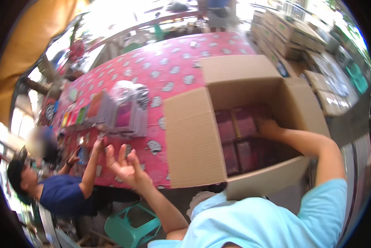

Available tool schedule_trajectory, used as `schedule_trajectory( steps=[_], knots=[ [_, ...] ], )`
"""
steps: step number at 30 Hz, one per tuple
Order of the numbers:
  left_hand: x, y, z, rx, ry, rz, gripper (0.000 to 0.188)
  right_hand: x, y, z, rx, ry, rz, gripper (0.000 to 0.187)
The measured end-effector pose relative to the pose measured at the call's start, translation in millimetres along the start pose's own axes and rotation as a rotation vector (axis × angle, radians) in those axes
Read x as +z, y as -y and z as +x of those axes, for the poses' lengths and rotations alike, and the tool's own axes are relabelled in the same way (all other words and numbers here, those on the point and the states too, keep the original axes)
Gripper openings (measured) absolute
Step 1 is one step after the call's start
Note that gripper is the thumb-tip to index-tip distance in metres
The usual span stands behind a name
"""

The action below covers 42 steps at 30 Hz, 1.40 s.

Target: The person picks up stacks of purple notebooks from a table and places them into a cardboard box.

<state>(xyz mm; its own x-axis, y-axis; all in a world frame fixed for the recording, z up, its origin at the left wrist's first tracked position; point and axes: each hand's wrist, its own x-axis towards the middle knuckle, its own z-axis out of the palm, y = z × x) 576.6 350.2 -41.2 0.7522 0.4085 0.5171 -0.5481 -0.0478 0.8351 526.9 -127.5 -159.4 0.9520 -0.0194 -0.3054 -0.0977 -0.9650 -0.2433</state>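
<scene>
An open cardboard box (196, 140) stands at the table's edge with its flaps folded out. Inside lie several flat reddish-purple packs (245, 122), set in rows. My right hand (270, 129) reaches down into the box and is at the packs on the right; its fingers are dim and I cannot tell whether they grip one. My left hand (129, 168) is raised over the table's near edge, palm up, fingers spread, with nothing in it.
The table has a pink patterned cover (175, 70). Stacks of plastic-wrapped packs (129, 118) stand left of the box. A co-worker in a dark blue shirt (65, 194) works at the left. A green stool (131, 227) is below; cartons (293, 33) are piled at the far right.
</scene>
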Motion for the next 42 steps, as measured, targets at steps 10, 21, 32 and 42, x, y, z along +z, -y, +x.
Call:
schedule_trajectory(
  steps=[10,21,32,42],
  knots=[
    [-34,157,226,-0.51,-0.405,0.101,0.103,13,-11,11,0.029,0.08,-0.638,0.115],
    [-13,155,188,0.247,-0.132,0.642,0.078,-8,-2,-2,0.054,0.118,-0.648,0.109],
    [62,-40,26,0.607,-0.043,0.259,0.094,-140,198,-28,-0.416,-0.434,0.904,0.073],
    [-2,19,38,-0.308,0.026,-0.117,0.055,-125,101,-79,0.233,0.294,1.78,0.041]
  ],
)
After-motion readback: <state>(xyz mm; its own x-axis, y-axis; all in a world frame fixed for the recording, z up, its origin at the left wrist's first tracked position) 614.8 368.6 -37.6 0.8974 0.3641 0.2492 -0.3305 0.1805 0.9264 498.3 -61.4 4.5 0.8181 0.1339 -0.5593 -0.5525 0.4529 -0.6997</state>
